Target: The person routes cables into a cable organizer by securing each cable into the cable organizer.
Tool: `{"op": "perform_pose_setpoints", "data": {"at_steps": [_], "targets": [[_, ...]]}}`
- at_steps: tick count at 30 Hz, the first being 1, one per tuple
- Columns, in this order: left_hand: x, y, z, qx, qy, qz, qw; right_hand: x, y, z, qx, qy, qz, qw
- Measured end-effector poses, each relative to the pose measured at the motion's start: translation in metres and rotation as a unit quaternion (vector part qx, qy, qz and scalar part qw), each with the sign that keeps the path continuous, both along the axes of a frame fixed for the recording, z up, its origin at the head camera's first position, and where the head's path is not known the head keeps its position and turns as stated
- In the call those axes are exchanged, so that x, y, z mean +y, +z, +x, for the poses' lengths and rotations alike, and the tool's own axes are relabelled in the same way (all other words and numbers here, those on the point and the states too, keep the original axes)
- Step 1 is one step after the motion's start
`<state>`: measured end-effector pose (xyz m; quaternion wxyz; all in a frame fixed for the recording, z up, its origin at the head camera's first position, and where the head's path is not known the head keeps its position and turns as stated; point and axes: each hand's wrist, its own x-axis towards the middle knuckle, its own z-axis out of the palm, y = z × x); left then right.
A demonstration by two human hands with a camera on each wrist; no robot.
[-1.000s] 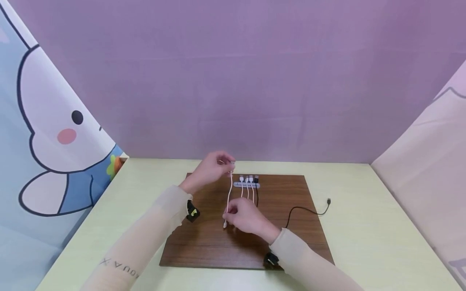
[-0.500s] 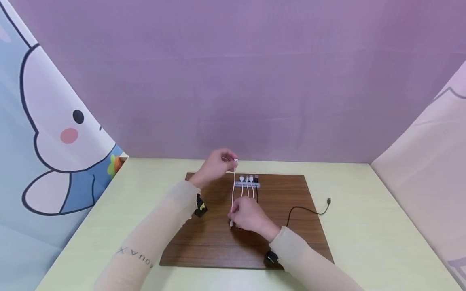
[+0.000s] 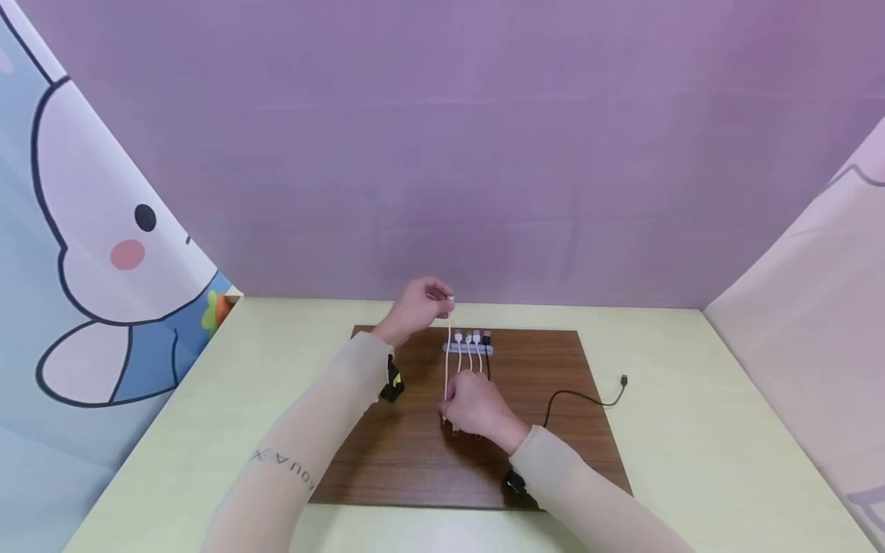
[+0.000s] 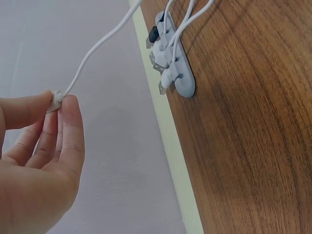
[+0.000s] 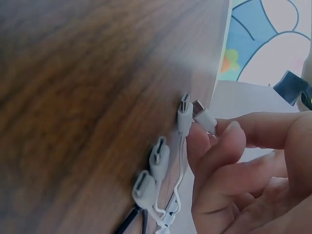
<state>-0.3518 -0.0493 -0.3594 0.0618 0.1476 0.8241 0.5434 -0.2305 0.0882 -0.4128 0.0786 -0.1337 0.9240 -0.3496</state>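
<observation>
A white charging cable (image 3: 447,361) is stretched between my two hands, running over the left end of a grey cable clip (image 3: 449,349). My left hand (image 3: 418,307) pinches its far plug between thumb and fingertip; in the left wrist view that white plug (image 4: 56,100) is partly hidden by the fingers. Lower down, my right hand (image 3: 478,403) pinches the near end, whose small white connector (image 5: 205,119) sticks out past the fingertips in the right wrist view. Several white cables and a black one sit in the clip, plugs beyond it, and their lower connectors (image 5: 158,158) lie beside my right hand.
The clip is on a brown wood-grain board (image 3: 387,468) on a pale yellow table (image 3: 691,430). A thin black cable (image 3: 581,395) extends off the board's right side, ending in a plug. A purple cloth backdrop (image 3: 442,153) stands behind the table.
Both hands have shifted right, the left also slightly away from me. The white cable between them has moved right, become straighter, and now crosses the left end of the clip.
</observation>
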Motion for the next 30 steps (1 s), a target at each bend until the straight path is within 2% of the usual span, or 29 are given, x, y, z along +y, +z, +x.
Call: {"op": "perform_pose_setpoints", "data": {"at_steps": [7,14,22,30], "targets": [[0.002,-0.009,-0.004,-0.005,0.004,-0.001,1.0000,-0.002,0.002,0.003,-0.017,-0.010,0.023,1.000],[0.000,-0.022,-0.008,-0.025,0.014,-0.004,0.9996,-0.007,0.003,0.007,0.000,-0.028,0.051,0.998],[0.002,-0.036,-0.012,-0.012,0.048,-0.057,0.9971,-0.010,0.003,0.009,0.015,-0.037,0.073,0.997],[0.006,-0.050,-0.013,-0.023,0.070,-0.086,0.9935,-0.009,0.002,0.009,-0.004,-0.026,0.064,0.998]]}}
